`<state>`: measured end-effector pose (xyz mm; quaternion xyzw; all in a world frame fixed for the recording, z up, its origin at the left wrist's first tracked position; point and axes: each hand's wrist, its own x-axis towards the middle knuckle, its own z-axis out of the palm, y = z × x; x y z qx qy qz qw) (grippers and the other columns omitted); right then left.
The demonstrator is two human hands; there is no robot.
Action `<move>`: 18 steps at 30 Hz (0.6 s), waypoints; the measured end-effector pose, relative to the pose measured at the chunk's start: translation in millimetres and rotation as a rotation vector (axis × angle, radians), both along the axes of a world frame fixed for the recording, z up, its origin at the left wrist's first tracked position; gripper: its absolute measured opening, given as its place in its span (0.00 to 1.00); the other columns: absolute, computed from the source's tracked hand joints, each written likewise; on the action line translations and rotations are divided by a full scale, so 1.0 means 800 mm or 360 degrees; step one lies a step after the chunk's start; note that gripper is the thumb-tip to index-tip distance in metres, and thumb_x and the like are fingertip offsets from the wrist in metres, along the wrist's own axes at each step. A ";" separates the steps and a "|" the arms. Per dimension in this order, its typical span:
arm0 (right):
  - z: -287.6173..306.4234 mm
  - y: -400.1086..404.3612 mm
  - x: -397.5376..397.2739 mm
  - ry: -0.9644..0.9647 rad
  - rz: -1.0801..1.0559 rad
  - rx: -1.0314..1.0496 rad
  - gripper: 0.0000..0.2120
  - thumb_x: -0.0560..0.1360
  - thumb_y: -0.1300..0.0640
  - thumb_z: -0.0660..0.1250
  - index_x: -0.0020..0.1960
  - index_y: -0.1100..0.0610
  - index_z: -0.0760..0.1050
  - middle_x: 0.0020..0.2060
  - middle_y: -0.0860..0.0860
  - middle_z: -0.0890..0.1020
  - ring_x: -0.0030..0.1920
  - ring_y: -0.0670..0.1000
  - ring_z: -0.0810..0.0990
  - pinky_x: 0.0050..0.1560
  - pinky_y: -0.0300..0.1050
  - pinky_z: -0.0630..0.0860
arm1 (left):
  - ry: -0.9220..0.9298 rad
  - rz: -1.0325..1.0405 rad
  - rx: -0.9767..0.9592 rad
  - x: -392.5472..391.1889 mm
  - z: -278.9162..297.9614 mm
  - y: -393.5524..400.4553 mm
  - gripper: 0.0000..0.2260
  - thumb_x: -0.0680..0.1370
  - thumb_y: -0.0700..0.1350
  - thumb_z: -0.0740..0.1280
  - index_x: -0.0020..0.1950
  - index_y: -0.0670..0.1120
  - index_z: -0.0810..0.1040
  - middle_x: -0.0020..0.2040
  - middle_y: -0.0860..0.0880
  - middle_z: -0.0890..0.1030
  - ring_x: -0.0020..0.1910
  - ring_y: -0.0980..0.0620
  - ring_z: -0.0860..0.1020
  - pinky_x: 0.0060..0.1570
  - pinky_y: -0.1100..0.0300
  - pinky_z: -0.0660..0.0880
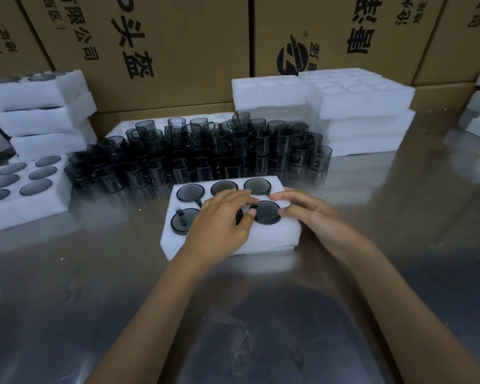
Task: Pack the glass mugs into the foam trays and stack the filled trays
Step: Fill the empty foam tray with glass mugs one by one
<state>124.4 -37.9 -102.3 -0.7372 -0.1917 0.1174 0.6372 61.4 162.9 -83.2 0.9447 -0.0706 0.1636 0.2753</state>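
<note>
The left hand lies flat, fingers relaxed, on the near foam tray, hiding its near-middle pocket. The right hand rests beside it, fingertips touching the near-right mug, grasping nothing. Beyond stand loose glass mugs; filled trays far left, empty trays far right.

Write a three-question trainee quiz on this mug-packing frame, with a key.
1. True or false: the foam tray under the hands lies on the metal table.
2. The loose glass mugs stand: A) beyond that tray, B) on the floor, C) inside a carton.
3. The right hand touches which mug in the tray?

Key: 1 true. 2 A. 3 The near-right mug; the left hand covers the near-middle pocket.
</note>
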 end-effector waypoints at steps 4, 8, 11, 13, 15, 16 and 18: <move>0.001 0.001 -0.004 0.0042 -0.0039 -0.0024 0.17 0.69 0.50 0.71 0.58 0.43 0.82 0.63 0.41 0.78 0.66 0.44 0.74 0.73 0.51 0.67 | 0.0000 -0.0010 0.0026 0.000 -0.001 0.001 0.14 0.82 0.49 0.62 0.66 0.54 0.77 0.71 0.58 0.73 0.74 0.57 0.64 0.74 0.52 0.59; 0.003 0.002 -0.005 0.0059 -0.0043 -0.0023 0.18 0.68 0.49 0.71 0.58 0.42 0.82 0.64 0.39 0.78 0.67 0.43 0.73 0.74 0.51 0.66 | -0.0026 -0.0005 0.0061 0.000 -0.002 0.000 0.14 0.82 0.49 0.62 0.67 0.54 0.77 0.71 0.59 0.73 0.74 0.57 0.64 0.74 0.54 0.58; 0.004 0.001 -0.005 0.0078 -0.0048 -0.0030 0.19 0.68 0.49 0.72 0.59 0.43 0.82 0.64 0.41 0.78 0.67 0.43 0.73 0.74 0.51 0.65 | -0.0061 0.0006 0.0123 -0.002 -0.005 -0.001 0.15 0.82 0.49 0.60 0.68 0.53 0.76 0.71 0.59 0.73 0.74 0.57 0.63 0.71 0.59 0.56; 0.004 0.000 -0.005 0.0094 -0.0060 -0.0028 0.17 0.71 0.52 0.72 0.59 0.42 0.81 0.63 0.43 0.79 0.66 0.44 0.75 0.73 0.51 0.67 | -0.0066 0.0006 0.0157 -0.002 -0.005 -0.002 0.15 0.83 0.49 0.60 0.69 0.53 0.75 0.72 0.59 0.72 0.74 0.57 0.62 0.71 0.61 0.54; 0.004 0.000 -0.004 0.0120 -0.0047 0.0033 0.20 0.74 0.57 0.72 0.63 0.41 0.78 0.60 0.43 0.82 0.62 0.44 0.79 0.69 0.49 0.71 | -0.0053 -0.0007 0.0166 -0.003 -0.004 -0.002 0.16 0.83 0.49 0.59 0.70 0.53 0.75 0.73 0.58 0.71 0.75 0.57 0.61 0.71 0.61 0.53; 0.003 0.001 -0.004 0.0141 -0.0066 0.0077 0.23 0.74 0.58 0.72 0.66 0.41 0.75 0.58 0.43 0.83 0.60 0.43 0.80 0.67 0.48 0.72 | -0.0042 -0.0027 0.0150 -0.002 -0.002 -0.002 0.16 0.83 0.48 0.60 0.70 0.53 0.74 0.74 0.57 0.70 0.76 0.57 0.61 0.73 0.60 0.54; 0.002 0.001 -0.003 0.0197 -0.0167 0.0100 0.27 0.73 0.53 0.74 0.69 0.42 0.71 0.56 0.41 0.84 0.58 0.43 0.81 0.67 0.47 0.71 | 0.0002 -0.0096 -0.0025 -0.001 0.005 0.002 0.18 0.83 0.46 0.61 0.73 0.52 0.72 0.77 0.57 0.64 0.76 0.58 0.59 0.73 0.62 0.58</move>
